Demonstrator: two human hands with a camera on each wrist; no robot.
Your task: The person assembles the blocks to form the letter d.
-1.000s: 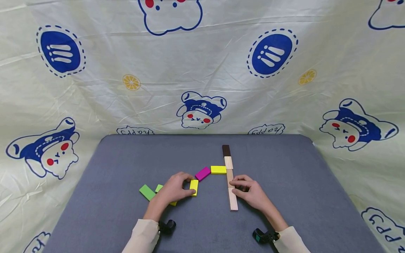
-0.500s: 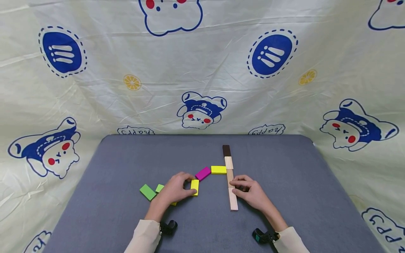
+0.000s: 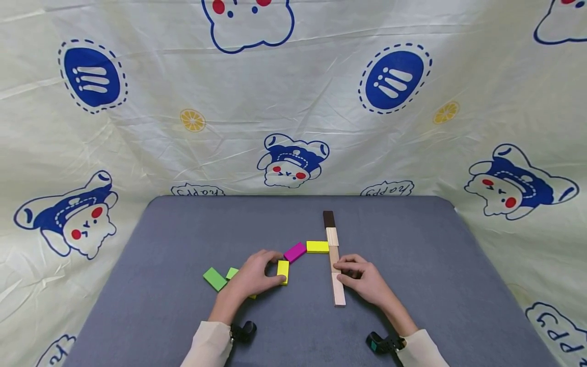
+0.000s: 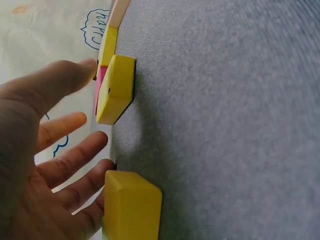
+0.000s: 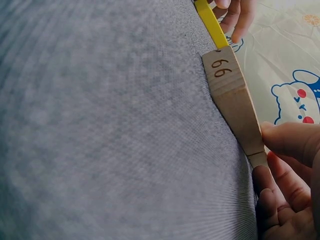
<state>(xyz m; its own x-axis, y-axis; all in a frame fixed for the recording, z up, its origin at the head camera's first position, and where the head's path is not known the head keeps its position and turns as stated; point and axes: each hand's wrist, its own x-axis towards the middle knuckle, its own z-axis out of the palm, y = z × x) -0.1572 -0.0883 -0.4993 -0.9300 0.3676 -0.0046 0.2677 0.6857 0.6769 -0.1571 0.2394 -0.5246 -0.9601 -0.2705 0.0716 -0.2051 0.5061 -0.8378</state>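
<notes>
Left hand (image 3: pixel 251 278) curled on yellow block (image 3: pixel 282 271) near desk (image 3: pixel 412 239) centre: thumb on near edge, fingertips on far end, so a pinch grip w/ block flat on the cloth. Second yellow block (image 4: pixel 131 205) mostly hidden under the palm, at approx 7 o'clock from the first. Magenta block (image 3: pixel 294 252) at 1 o'clock from the gripped block, corners close or touching, can't tell which. Further yellow block (image 3: pixel 317 246) at 3 o'clock of magenta, butting the wooden row (image 3: pixel 335 260). Two green blocks (image 3: pixel 214 279) at 9 o'clock of left hand, partly covered.

Right hand (image 3: pixel 362 280) w/ fingers bent, tips pressed against right side of wooden row about mid-length; thumb and fingers (image 5: pixel 287 142) pinching the plank edge in wrist view. Plank marked 66 (image 5: pixel 231 95) lying flat, end on toward the camera. Dark block (image 3: pixel 327 218) at 12 o'clock end of row.

Risks, as judged:
- Sliding gripped yellow block toward 1 o'clock: likely nudge on magenta, then a knock-on shift into the further yellow and the row.
- Palm dragging hidden yellow + greens out of place if wrist swings.
- Too much sideways push from right hand: row segments splaying at joints, esp. at the loose near end.
- Cloth surface prob. grippy, so jerky slide and overshoot possible.
</notes>
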